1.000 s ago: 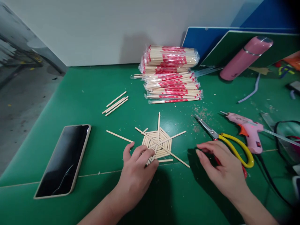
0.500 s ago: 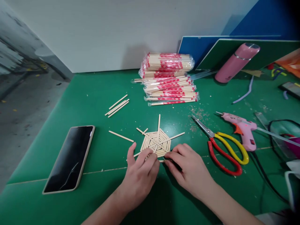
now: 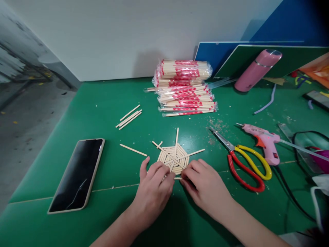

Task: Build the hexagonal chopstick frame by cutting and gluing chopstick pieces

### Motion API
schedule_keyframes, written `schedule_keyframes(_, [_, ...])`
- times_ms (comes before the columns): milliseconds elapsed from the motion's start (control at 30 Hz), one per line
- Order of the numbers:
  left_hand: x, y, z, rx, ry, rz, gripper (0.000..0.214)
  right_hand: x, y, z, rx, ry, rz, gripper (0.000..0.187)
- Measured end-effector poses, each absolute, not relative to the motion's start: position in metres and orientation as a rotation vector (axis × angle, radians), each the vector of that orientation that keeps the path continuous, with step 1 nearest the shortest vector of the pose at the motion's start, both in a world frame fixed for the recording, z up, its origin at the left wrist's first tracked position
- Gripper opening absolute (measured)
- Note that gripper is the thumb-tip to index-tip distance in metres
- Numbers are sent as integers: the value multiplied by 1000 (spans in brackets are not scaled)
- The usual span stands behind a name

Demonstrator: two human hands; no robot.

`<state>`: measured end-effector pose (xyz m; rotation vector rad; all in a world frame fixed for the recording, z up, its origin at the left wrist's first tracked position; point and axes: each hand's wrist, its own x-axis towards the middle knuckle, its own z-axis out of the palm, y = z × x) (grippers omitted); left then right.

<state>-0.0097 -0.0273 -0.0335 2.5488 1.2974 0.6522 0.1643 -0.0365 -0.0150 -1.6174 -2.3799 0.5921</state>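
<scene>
A web-shaped piece of chopsticks (image 3: 176, 158) lies flat, rings of sticks around crossed spokes. A short chopstick piece (image 3: 177, 178) runs along its near edge, between my hands. My left hand (image 3: 153, 188) is closed at the web's lower left, little finger raised; its fingertips are at the piece's left part, and their exact grip is hidden. My right hand (image 3: 207, 183) pinches the piece's right end beside the web's lower right corner. One loose chopstick stick (image 3: 133, 150) lies just beyond my left little finger.
Several cut sticks (image 3: 129, 118) lie farther back. Behind the web are wrapped chopsticks (image 3: 186, 87). To the right rest scissors (image 3: 235, 148) and a pink glue gun (image 3: 264, 140) with its cord; a pink bottle (image 3: 257, 72) stands behind. A phone (image 3: 77, 175) lies left.
The web has shifted slightly to the right and turned a little. My right fingers have closed in nearer to the web's corner. The left hand has moved only slightly.
</scene>
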Motion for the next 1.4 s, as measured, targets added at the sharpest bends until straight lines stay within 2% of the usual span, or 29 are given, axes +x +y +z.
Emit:
schedule_keyframes(667, [-13, -25, -29, 2436, 1344, 588, 11, 169, -33, -2, -1580, -2246, 843, 11])
schedule_keyframes(867, [-11, -25, -21, 2386, 1350, 757, 12, 174, -34, 3, -1582, -2032, 979, 8])
schedule_keyframes(1000, [-8, -29, -7, 2220, 1384, 1001, 8, 169, -35, 8, -1492, -1790, 1128, 8])
schedule_keyframes(1233, [1, -30, 10, 1706, 1220, 986, 7, 163, -32, 16, -1349, -1703, 1189, 10])
schedule_keyframes(1400, [7, -29, 12, 1350, 1175, 958, 11, 158, -32, 13, -1316, -1442, 1433, 15])
